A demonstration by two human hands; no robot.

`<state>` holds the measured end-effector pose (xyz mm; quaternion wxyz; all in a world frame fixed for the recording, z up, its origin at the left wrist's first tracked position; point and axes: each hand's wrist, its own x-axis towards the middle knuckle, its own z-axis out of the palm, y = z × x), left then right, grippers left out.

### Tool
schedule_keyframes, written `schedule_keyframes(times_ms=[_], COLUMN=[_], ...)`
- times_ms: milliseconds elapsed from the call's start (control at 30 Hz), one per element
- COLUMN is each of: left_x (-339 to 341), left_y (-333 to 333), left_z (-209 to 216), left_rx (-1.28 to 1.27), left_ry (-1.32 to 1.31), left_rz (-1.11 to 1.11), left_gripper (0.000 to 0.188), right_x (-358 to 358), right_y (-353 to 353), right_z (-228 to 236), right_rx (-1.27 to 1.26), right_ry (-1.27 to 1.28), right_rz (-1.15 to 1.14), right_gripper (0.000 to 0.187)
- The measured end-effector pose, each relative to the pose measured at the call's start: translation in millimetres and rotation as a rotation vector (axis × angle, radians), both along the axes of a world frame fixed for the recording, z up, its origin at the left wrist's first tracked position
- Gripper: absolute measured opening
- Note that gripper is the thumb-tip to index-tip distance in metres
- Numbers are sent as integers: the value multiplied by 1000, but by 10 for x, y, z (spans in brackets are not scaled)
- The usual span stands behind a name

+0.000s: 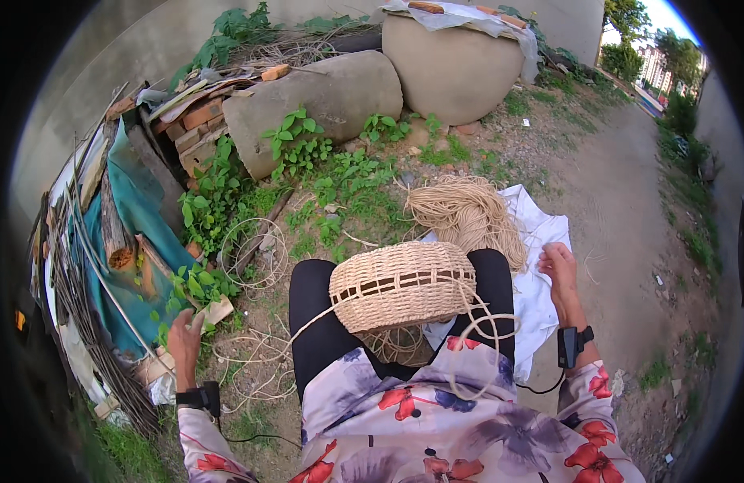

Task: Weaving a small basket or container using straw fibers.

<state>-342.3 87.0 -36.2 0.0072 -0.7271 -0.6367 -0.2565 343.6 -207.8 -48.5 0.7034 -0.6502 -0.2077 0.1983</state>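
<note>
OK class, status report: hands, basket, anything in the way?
Left hand, right hand: off the woven basket. Basket across the thighs. Loose cord loops at its right, possibly in the way.

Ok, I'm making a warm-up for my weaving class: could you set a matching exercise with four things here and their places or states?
1. Woven basket
2. Cord bundle
3. Left hand
4. Large rounded pot

A. Topped with plastic sheeting
B. Out to the left of the legs
C. Partly over the white cloth
D. Across the thighs

Pairs: 1-D, 2-C, 3-B, 4-A
</note>
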Motion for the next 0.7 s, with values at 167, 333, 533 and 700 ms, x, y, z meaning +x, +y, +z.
schedule_keyframes(times_ms=[167, 333, 533, 700], left_x=[1977, 2272, 2263, 1643], left_y=[-815, -955, -882, -530], left_z=[364, 340, 195, -158], left_rx=[-590, -576, -62, -309], left_ry=[-528, -415, -249, -557], left_rz=[-551, -664, -836, -587], left_gripper=[27, 17, 18, 28], right_x=[-916, -1362, -1412, -595], right_y=[509, 592, 612, 235], right_z=[446, 444, 620, 649], right_rx=[-173, -309, -177, -329], right_ry=[-435, -592, -1217, -809], right_rz=[516, 648, 226, -287], right_gripper=[26, 25, 9, 7])
